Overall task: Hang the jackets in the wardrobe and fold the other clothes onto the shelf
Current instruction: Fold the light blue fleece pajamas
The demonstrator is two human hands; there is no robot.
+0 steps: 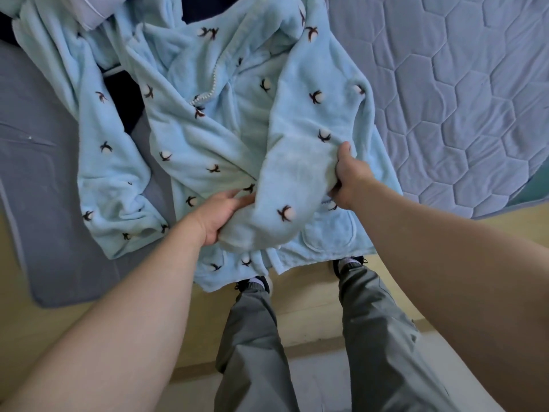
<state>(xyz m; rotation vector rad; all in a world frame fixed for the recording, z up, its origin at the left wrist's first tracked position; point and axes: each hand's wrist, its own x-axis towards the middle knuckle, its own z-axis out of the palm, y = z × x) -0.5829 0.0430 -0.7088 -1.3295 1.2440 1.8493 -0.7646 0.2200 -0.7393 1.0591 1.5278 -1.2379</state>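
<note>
Both grips are closed on one robe (208, 138), a pale blue fleece thing dotted with small brown sprigs, each tipped by a white tuft. It lies front up on the bed (460, 84), collar away from me, with the hem hanging over the near edge just above my shoes (255, 285). A line of white beads (212, 81) runs down the front edge below the collar. A rounded patch pocket (329, 233) with pale piping sits near the hem on the right.

My left grip (221, 217) is curled round the cuff end of the right-hand sleeve (294, 162), thumb on top and fingers tucked beneath the bunched fleece. My right grip (346, 176) pinches the same sleeve further up, along its outer edge, thumb on top and the fingers hidden under the fabric. That sleeve lies slantwise over the front of the robe, its cuff end rumpled into a thick roll.

The other sleeve (113, 162) sprawls out to the left across a grey cloth (38, 173). A dark garment (124, 96) shows in the gap between that sleeve and the robe's body. The bed cover is lilac-blue, quilted in hexagons.
</note>
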